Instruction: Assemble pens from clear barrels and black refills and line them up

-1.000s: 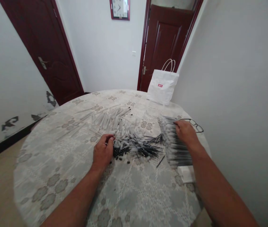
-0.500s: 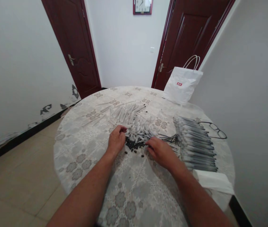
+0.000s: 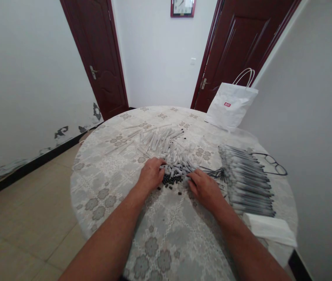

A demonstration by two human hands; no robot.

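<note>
My left hand [image 3: 151,173] is at the left side of the pile, its fingers curled in against the small white pieces [image 3: 180,158]; what they pinch, if anything, is hidden. On the other side, my right hand [image 3: 205,189] has thumb and fingers drawn together, holding something too small to name. Between both hands lies a heap of small black plugs [image 3: 171,179], a few scattered toward me. Thin dark pen refills [image 3: 212,172] fan out beyond my right fingers. Behind the white pieces is a bunch of clear-white pen barrels [image 3: 157,138].
Stacked rows of assembled-looking pens [image 3: 249,179] lie on the right, with eyeglasses [image 3: 271,164] beside them. Nearer me is a folded white packet [image 3: 269,230]. A white paper bag [image 3: 233,105] stands at the back right of the round, cloth-covered table [image 3: 151,222].
My left hand has moved slightly right and down, closer over the left edge of the black plugs. My right hand stays near the same spot by the pile. The whole view has shifted slightly.
</note>
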